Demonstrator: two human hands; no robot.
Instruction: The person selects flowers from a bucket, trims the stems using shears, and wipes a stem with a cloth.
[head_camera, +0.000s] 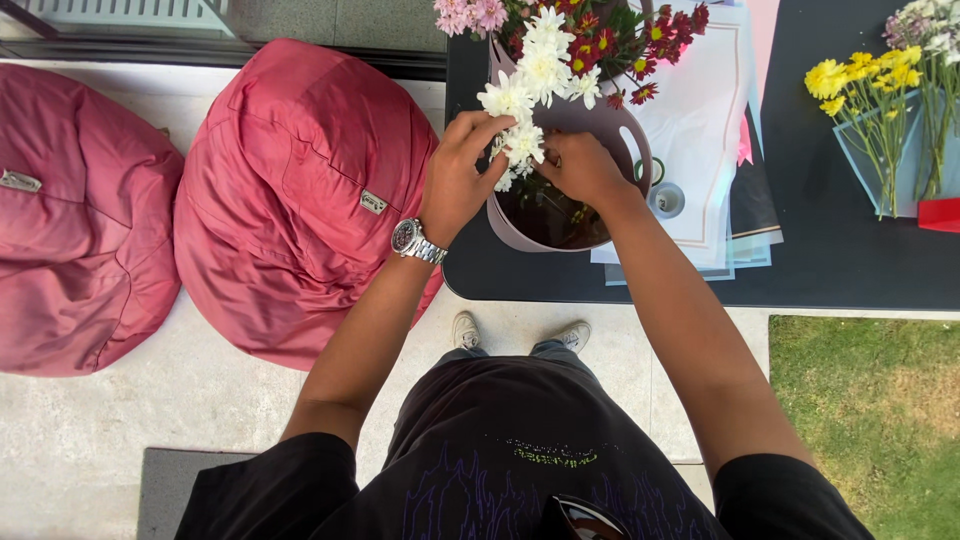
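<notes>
A mauve bucket (600, 122) with cut-out handles stands at the near edge of a black table (850, 250). It holds white chrysanthemums (540, 60), red daisies (600, 40) and pink blooms (470, 14). My left hand (460, 175), with a steel watch on the wrist, pinches the white stems at the bucket's left rim. My right hand (582, 165) reaches over the bucket's opening, its fingers closed among the same white stems. The stems' lower parts are hidden inside the bucket.
Sheets of wrapping paper (710, 130) lie under and right of the bucket, with a tape roll (667, 199) on them. Yellow flowers (865, 90) lie at the table's right. Two pink beanbags (300, 190) sit on the floor at left. Grass (870, 410) borders the paving.
</notes>
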